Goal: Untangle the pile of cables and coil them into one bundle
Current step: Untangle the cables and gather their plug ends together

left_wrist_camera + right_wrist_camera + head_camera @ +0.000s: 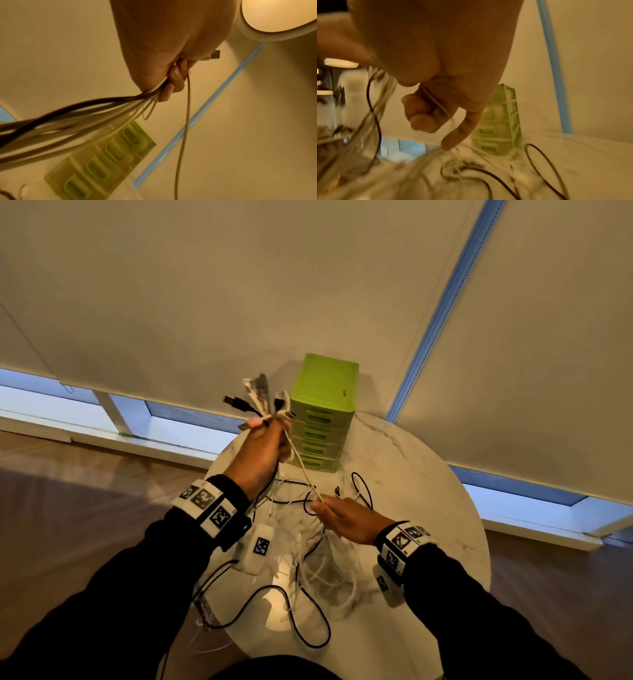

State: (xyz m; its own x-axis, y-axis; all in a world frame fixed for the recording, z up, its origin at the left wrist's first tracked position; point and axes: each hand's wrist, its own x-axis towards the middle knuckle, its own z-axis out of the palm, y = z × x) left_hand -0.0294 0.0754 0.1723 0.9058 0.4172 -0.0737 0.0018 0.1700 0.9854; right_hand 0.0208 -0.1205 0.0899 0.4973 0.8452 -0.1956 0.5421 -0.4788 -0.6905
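Note:
My left hand (pixel 265 440) is raised above the round table and grips a bunch of white and black cables (pixel 96 115) just below their plug ends (pixel 260 398), which stick up past the fingers. One thin white cable (pixel 303 465) runs from that fist down to my right hand (pixel 342 517), which pinches it with curled fingers (pixel 423 108) low over the table. Below both hands a loose tangle of white and black cables (pixel 308 573) lies on the marble table top (pixel 428 508), with some loops hanging over the near edge.
A green plastic mini drawer unit (pixel 322 412) stands at the back of the table, just right of my left hand. Behind it hang pale roller blinds (pixel 308 285) with a blue strip (pixel 442 313). Wooden floor (pixel 68 508) lies left of the table.

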